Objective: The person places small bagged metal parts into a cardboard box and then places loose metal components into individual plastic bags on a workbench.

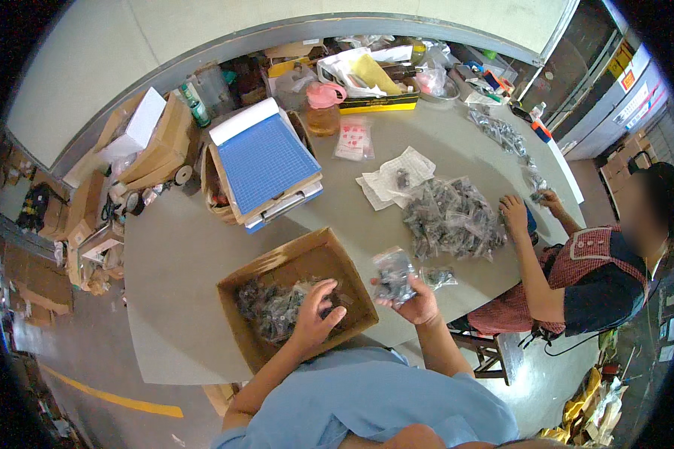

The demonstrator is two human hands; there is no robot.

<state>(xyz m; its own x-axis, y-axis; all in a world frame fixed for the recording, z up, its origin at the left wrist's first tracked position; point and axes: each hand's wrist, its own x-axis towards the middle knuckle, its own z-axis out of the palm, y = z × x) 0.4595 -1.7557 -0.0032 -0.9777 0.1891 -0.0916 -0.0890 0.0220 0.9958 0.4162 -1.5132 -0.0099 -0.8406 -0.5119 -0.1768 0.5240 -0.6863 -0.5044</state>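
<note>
Clear packet of dark parts sits grasped in the right hand, above the desk beside a cardboard box. Over packets inside it, the left hand hangs unclenched, fingers curled, thumb apart. Farther back, a bag bears red writing.

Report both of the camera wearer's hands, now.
Left hand: open, fingers loosely curled, at the cardboard box.
Right hand: closed, holding a clear bag of dark parts.

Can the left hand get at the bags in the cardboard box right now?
Probably yes: the cardboard box is open on top, and the left hand is close to the bags inside.
</note>
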